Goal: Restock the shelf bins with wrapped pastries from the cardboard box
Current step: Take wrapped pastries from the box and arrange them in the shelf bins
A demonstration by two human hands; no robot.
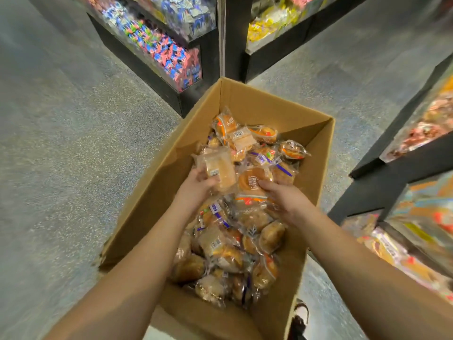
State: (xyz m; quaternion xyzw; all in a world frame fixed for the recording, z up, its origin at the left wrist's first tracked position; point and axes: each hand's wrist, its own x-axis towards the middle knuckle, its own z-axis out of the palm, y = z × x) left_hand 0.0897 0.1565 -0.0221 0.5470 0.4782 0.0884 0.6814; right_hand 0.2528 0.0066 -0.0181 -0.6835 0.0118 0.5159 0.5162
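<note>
An open cardboard box [277, 104] stands on the floor, heaped with several wrapped pastries [228, 246]. My left hand [193, 190] holds a pale wrapped pastry [219, 168] lifted a little above the pile, at the box's left side. My right hand [285, 200] reaches into the pile, its fingers curled round a brown wrapped pastry with an orange band [252, 185]. Both forearms stretch from the bottom of the view into the box.
Black shelf units with clear bins of colourful wrapped goods stand behind the box on the left [171, 55], behind it at centre right [267, 28] and along the right edge [416, 168]. Speckled grey floor [73, 143] spreads to the left. A shoe [300, 312] shows beside the box's near corner.
</note>
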